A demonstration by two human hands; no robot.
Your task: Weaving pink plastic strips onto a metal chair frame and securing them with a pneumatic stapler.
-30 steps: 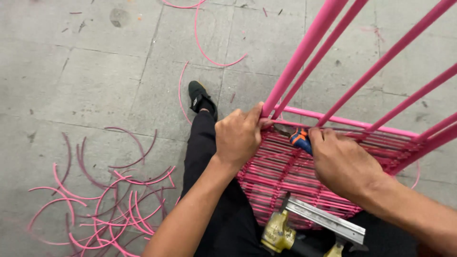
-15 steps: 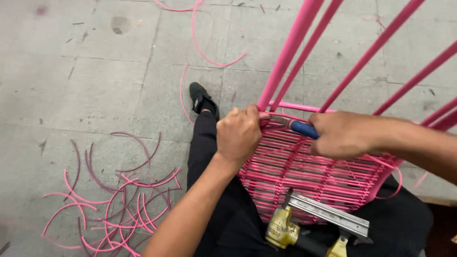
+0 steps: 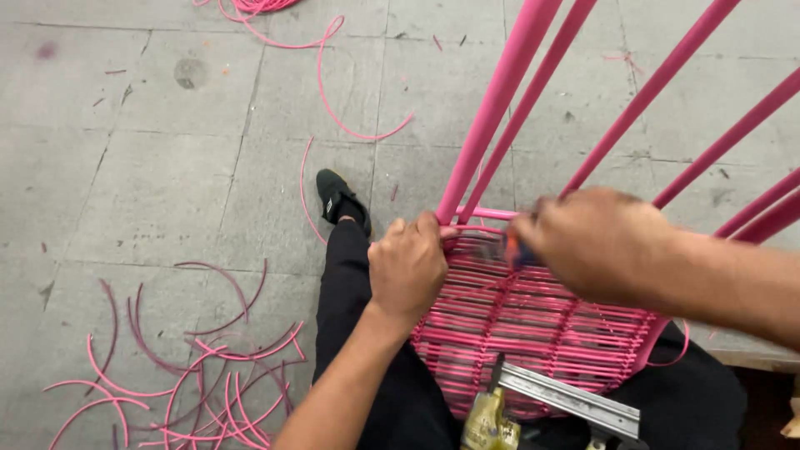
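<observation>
A person sits on the floor (image 3: 150,167) with a pink metal frame (image 3: 500,100) in front of them. The frame has long pink bars that go up and away, and at the bottom it has a woven pink seat (image 3: 533,333) made of many thin pink cords laid side by side. The seat rests on the person's lap, over black trousers (image 3: 367,392). The left hand (image 3: 408,267) is curled tight, its grip closed on the near edge of the woven seat, right where two bars come down to meet it. The right hand (image 3: 596,242) is just beside it, over the top edge of the seat, and it looks blurry. Its grip is closed around a small tool with a blue and orange handle (image 3: 515,248), and only a bit of that handle shows past the fingers. The tool touches the cords at the top of the seat. A metal stapler-like tool (image 3: 567,398) with a yellow body lies at the low end of the seat, close to the person's belly. A black shoe (image 3: 337,196) points out across the grey floor tiles. A pile of loose pink cord pieces (image 3: 192,375) lies on the floor to the left, well apart from the hands. One long curved pink cord (image 3: 333,108) lies farther up the floor.
</observation>
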